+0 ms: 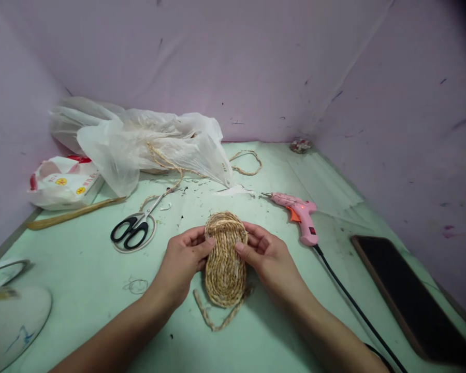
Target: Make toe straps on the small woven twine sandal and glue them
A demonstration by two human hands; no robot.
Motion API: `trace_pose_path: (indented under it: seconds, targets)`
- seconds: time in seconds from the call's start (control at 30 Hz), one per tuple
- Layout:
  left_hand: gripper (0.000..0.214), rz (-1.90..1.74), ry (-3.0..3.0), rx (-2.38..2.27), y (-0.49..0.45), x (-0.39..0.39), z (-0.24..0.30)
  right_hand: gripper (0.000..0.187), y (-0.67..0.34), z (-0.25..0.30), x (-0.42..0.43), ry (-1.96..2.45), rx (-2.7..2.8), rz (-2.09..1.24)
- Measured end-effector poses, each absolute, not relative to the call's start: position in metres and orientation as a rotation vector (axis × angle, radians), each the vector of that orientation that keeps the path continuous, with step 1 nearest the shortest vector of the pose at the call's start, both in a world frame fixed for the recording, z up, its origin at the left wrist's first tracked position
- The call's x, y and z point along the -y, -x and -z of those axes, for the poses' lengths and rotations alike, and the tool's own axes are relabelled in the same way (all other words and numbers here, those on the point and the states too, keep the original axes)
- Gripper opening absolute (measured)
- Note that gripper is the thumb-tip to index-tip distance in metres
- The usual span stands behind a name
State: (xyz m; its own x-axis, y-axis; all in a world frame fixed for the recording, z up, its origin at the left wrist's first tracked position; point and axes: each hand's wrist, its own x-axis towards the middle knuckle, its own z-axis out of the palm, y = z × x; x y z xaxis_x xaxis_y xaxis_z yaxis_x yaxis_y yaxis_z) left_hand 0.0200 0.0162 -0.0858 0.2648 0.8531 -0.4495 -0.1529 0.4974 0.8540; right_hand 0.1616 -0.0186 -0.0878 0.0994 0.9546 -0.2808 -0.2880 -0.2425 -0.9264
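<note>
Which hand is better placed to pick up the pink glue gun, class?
Probably the right hand: the glue gun lies just beyond it, right of the woven straw piece. The left hand would have to cross over.

I see sole [225, 267] | tan braided straw coil, oval, band arched over far end | lengthwise away from me, front centre | left hand [182, 259], right hand [266, 256] pinch its sides | loose tail [216, 322] trails at near end
</note>
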Motion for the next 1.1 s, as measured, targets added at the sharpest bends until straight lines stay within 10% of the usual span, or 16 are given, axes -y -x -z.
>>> trace_pose_path:
  seconds: [1.1]
  targets:
    - [0.037,-0.918,-0.918,-1.168,-0.025,-0.021,0.081,0.031,-0.161,0.094,0.02,1.317,0.808,-1.342]
